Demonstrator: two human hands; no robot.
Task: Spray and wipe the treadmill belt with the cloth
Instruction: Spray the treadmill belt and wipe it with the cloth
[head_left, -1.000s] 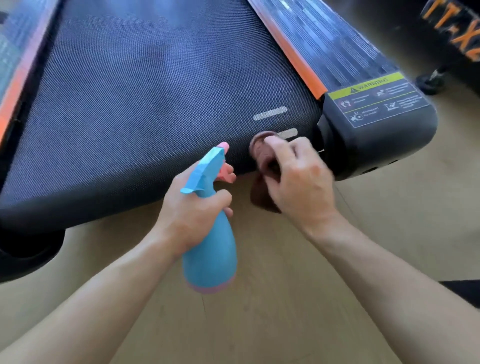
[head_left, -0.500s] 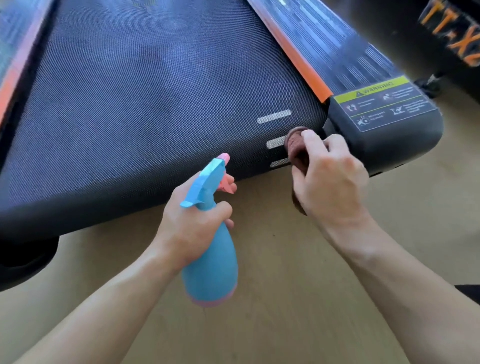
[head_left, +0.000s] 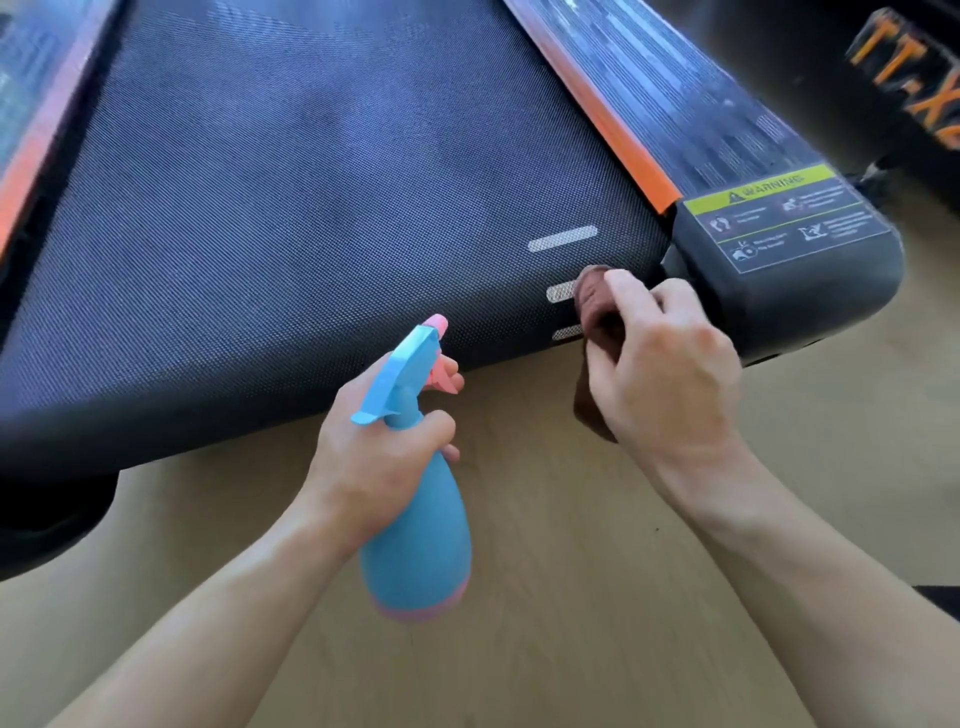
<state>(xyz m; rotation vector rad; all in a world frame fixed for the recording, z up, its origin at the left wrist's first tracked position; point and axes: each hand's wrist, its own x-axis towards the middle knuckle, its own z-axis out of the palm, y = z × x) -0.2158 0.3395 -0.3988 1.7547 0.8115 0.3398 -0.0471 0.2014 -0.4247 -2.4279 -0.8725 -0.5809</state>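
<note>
The dark textured treadmill belt (head_left: 311, 218) fills the upper left of the head view, with white dashes near its rear right corner. My left hand (head_left: 384, 441) grips a blue spray bottle (head_left: 415, 540) with a pink nozzle, its head pointing at the belt's rear edge. My right hand (head_left: 670, 374) holds a bunched brown cloth (head_left: 595, 306) against the belt's rear right corner, beside the white dashes. Most of the cloth is hidden under my fingers.
An orange strip and ribbed side rail (head_left: 675, 104) run along the belt's right side, ending in a black end cap (head_left: 810, 291) with a yellow warning label. A second orange rail (head_left: 31, 145) is at the left. Light wooden floor (head_left: 571, 597) lies below.
My right hand slid the cloth to the right along the belt's rear edge toward the end cap. My left hand with the bottle has stayed almost still.
</note>
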